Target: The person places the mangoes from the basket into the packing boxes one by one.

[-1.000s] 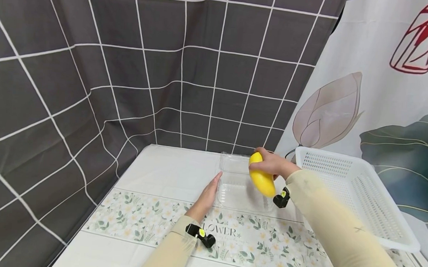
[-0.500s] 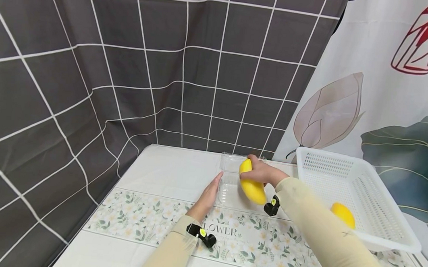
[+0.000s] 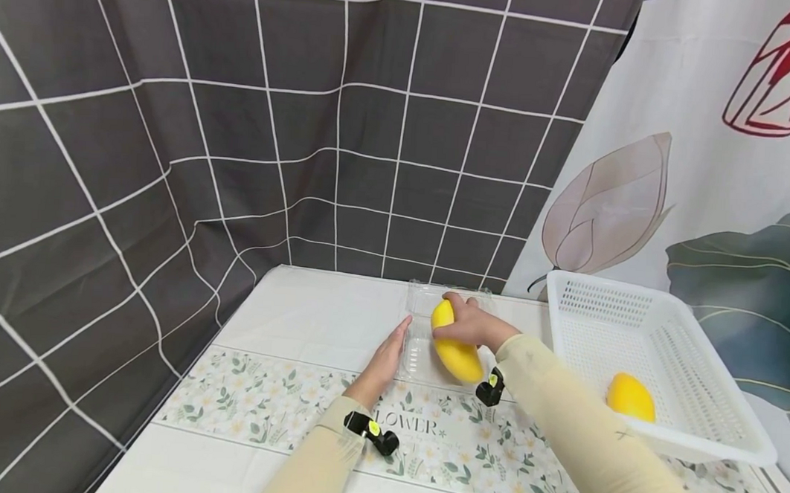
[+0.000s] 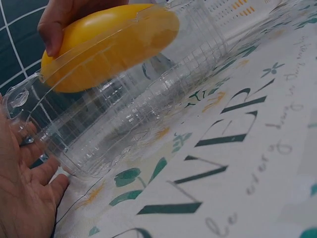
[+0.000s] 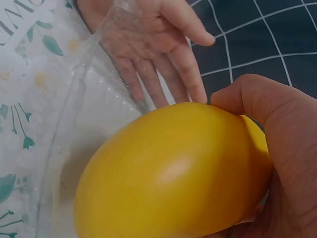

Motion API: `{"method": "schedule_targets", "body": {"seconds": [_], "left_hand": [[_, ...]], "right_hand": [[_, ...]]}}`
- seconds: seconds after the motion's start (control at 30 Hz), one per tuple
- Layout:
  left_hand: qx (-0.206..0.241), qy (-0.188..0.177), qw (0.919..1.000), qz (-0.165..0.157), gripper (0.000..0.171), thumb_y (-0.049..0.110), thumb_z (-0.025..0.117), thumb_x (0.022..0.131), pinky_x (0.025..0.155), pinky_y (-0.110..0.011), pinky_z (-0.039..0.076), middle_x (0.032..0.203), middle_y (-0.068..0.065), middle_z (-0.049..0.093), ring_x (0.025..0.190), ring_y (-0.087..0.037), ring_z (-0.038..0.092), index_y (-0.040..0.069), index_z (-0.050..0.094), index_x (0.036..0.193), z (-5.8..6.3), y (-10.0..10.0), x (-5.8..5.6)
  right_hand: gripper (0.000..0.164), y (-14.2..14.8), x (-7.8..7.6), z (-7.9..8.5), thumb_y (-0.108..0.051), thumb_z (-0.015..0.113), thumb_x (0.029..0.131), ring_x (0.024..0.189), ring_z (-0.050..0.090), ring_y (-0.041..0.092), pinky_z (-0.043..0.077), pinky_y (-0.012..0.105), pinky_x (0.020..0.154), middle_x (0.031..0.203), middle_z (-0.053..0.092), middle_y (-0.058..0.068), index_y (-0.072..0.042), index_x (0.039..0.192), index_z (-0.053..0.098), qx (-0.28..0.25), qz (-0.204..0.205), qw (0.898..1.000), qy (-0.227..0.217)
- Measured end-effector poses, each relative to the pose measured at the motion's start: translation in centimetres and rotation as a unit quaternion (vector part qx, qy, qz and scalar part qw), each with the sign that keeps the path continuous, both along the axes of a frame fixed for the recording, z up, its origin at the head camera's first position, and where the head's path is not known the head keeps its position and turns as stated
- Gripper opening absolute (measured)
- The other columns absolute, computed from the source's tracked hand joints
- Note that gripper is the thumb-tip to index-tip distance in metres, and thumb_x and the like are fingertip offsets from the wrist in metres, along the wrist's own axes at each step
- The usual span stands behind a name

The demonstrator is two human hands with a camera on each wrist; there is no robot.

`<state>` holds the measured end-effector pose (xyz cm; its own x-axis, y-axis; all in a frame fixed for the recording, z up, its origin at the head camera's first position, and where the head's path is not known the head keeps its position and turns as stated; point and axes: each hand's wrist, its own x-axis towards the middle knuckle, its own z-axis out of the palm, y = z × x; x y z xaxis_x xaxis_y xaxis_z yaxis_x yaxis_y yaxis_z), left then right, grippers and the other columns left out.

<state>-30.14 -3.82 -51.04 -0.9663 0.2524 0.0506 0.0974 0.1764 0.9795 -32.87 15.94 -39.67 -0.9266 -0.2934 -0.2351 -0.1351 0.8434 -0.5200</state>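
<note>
My right hand grips a smooth yellow mango from above, thumb on the near side. The mango hangs tilted within the open clear plastic clamshell box. Through the box's transparent wall, the left wrist view shows the mango in its upper part, above the floor. Straight fingers of my left hand lie along the box's left side. In the right wrist view the mango fills the foreground, with the left palm beyond it behind clear plastic.
To the right stands a white perforated basket with another yellow fruit inside, partly covered by the right sleeve. A dark grid curtain hangs behind the table, which has a floral printed strip.
My right hand has carried the mango left and a little down into the box. The yellow fruit in the basket has come into view from behind the sleeve. My left hand stays put.
</note>
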Motion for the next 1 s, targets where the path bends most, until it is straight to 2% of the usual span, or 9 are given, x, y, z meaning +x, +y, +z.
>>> {"method": "schedule_targets", "body": {"seconds": [0.13, 0.3, 0.53, 0.73, 1.0], "left_hand": [[-0.001, -0.002, 1.0, -0.001, 0.063, 0.05, 0.01, 0.109, 0.125, -0.05, 0.015, 0.168, -0.006, 0.02, 0.154, -0.03, 0.018, 0.02, 0.024, 0.162, -0.1, 0.0, 0.0], [-0.002, -0.007, 1.0, -0.001, 0.061, 0.051, 0.011, 0.109, 0.125, -0.05, 0.015, 0.168, -0.004, 0.019, 0.154, -0.029, 0.018, 0.024, 0.024, 0.162, 0.1, 0.0, 0.0], [-0.008, -0.009, 0.9999, 0.006, 0.061, 0.05, 0.012, 0.109, 0.125, -0.054, 0.014, 0.168, -0.006, 0.02, 0.154, -0.031, 0.019, 0.024, 0.025, 0.162, 0.1, -0.1, 0.0], [-0.009, -0.007, 0.9999, -0.003, 0.059, 0.047, 0.012, 0.11, 0.125, -0.051, 0.014, 0.168, -0.008, 0.019, 0.154, -0.03, 0.017, 0.022, 0.025, 0.162, 0.2, -0.1, 0.2], [-0.019, -0.007, 0.9998, 0.003, 0.063, 0.054, 0.011, 0.108, 0.126, -0.048, 0.012, 0.169, -0.001, 0.019, 0.155, -0.023, 0.015, 0.026, 0.024, 0.163, 0.2, -0.1, -0.1]], "right_hand": [[0.09, -0.2, 0.2, -0.3, -0.041, 0.07, 0.082, 0.107, 0.051, 0.033, 0.051, 0.049, 0.088, 0.134, 0.038, 0.023, -0.02, 0.159, 0.028, 0.013, 0.012, 1.0, 0.013], [0.09, -0.4, 0.2, -0.6, -0.039, 0.07, 0.08, 0.099, 0.055, 0.03, 0.05, 0.048, 0.088, 0.126, 0.04, 0.021, -0.022, 0.159, 0.03, 0.022, 0.027, 0.999, 0.027], [0.09, -1.1, 0.4, -1.3, -0.038, 0.072, 0.08, 0.096, 0.056, 0.029, 0.051, 0.048, 0.089, 0.121, 0.043, 0.02, -0.022, 0.159, 0.031, 0.023, 0.046, 0.998, 0.04], [0.092, -1.7, 0.6, -2.0, -0.037, 0.074, 0.079, 0.096, 0.056, 0.028, 0.051, 0.048, 0.09, 0.123, 0.042, 0.019, -0.025, 0.159, 0.031, 0.027, 0.049, 0.998, 0.037], [0.092, -2.0, 0.6, -2.6, -0.035, 0.074, 0.078, 0.093, 0.055, 0.026, 0.05, 0.044, 0.086, 0.12, 0.043, 0.017, -0.024, 0.159, 0.032, 0.021, 0.067, 0.997, 0.043]]}}
